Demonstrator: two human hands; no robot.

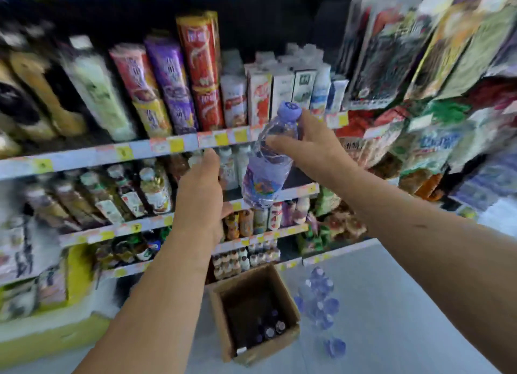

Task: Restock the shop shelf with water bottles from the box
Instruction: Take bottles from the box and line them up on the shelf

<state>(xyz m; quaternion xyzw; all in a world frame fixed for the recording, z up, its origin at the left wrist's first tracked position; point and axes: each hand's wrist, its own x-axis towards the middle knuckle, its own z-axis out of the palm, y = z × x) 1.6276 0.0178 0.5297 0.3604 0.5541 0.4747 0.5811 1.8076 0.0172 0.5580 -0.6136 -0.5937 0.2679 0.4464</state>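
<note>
Clear water bottle (265, 164) tilted, neck betw. right hand (310, 147) fingers (279, 144).

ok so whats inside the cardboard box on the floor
The cardboard box holds a few bottles, caps up, in its near right corner. The rest looks dark and bare; the near wall hides part of the bottom.
</note>
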